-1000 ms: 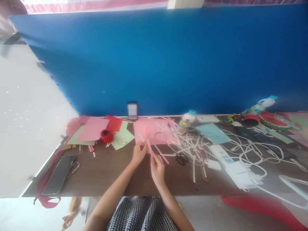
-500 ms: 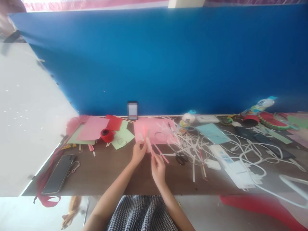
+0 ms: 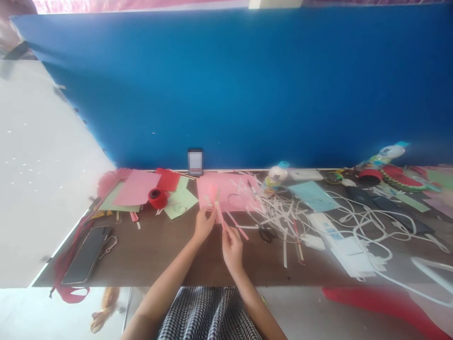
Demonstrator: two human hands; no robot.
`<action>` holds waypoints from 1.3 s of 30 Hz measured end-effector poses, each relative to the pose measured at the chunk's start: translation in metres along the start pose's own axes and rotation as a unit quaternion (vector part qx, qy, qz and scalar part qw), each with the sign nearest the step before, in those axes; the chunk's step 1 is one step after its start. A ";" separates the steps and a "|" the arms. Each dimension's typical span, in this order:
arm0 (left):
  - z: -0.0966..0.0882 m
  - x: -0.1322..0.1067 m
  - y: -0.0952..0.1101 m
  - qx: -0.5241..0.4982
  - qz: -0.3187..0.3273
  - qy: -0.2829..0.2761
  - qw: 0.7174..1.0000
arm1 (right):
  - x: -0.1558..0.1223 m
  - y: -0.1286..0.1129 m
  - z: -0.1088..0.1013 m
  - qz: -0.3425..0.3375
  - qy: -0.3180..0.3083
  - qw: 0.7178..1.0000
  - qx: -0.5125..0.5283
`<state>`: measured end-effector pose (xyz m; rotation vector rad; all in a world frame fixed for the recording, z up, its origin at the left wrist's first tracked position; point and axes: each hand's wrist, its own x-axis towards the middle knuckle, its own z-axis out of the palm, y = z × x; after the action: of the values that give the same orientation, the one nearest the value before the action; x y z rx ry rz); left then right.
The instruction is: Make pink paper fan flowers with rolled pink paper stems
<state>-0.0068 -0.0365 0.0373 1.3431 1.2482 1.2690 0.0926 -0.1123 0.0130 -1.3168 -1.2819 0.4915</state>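
Observation:
My left hand (image 3: 204,225) and my right hand (image 3: 232,246) meet over the middle of the brown table (image 3: 163,255). Both pinch the same narrow pink paper strip (image 3: 220,216), the left at its far end, the right at its near end. A second pink strip (image 3: 238,226) lies just to the right of it. Behind the hands lies a pink paper sheet (image 3: 226,192).
White paper strips (image 3: 279,215) and black scissors (image 3: 266,233) lie to the right, then a white power strip (image 3: 345,245) with cables. To the left are coloured sheets (image 3: 136,189), a red tape roll (image 3: 156,198) and a dark phone (image 3: 87,255). A small phone (image 3: 195,162) leans on the blue partition (image 3: 226,85).
Both hands stay pinched on the pink strip with only a slight shift. The view has drifted a little.

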 end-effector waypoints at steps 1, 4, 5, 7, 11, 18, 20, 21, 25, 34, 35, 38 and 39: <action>0.000 0.000 0.000 0.001 0.001 0.000 1.000 | 0.000 0.000 0.000 0.002 0.000 1.000 -0.001; 0.000 0.000 0.000 0.005 0.004 0.000 1.000 | 0.000 0.000 0.000 0.005 0.001 1.000 -0.004; 0.000 0.000 0.001 0.006 0.003 0.000 1.000 | 0.000 0.000 0.001 0.005 0.002 1.000 -0.004; 0.000 0.000 0.001 0.007 0.003 -0.001 1.000 | 0.000 0.000 0.001 0.006 0.002 1.000 -0.003; 0.000 0.001 0.002 0.008 0.007 0.001 1.000 | -0.001 0.001 0.001 0.005 0.000 1.000 0.000; 0.001 0.000 0.005 0.003 0.006 0.000 1.000 | 0.000 0.002 0.001 0.004 0.004 1.000 0.003; 0.001 -0.001 0.006 -0.003 0.005 -0.007 1.000 | 0.000 0.002 0.000 0.001 0.004 1.000 0.005; 0.000 -0.001 0.007 -0.006 0.003 -0.010 1.000 | 0.001 0.001 0.000 0.000 0.002 1.000 0.006; 0.002 -0.003 0.009 -0.029 -0.008 -0.025 0.999 | 0.001 0.001 0.000 0.002 -0.006 1.000 0.005; 0.006 -0.004 0.006 -0.066 -0.027 -0.033 0.997 | 0.000 0.005 0.000 -0.008 -0.003 1.000 -0.002; 0.006 -0.004 0.005 -0.063 -0.024 -0.034 0.997 | 0.000 0.005 0.000 -0.009 -0.002 1.000 -0.005; 0.007 -0.005 0.003 -0.052 -0.015 -0.030 0.998 | 0.000 0.005 -0.002 -0.012 0.002 1.000 -0.009; 0.007 -0.005 0.002 -0.048 -0.012 -0.027 0.998 | 0.001 0.004 -0.003 -0.012 0.002 1.000 -0.008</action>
<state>0.0001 -0.0413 0.0380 1.2817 1.1479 1.2524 0.0971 -0.1120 0.0104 -1.3137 -1.2996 0.4633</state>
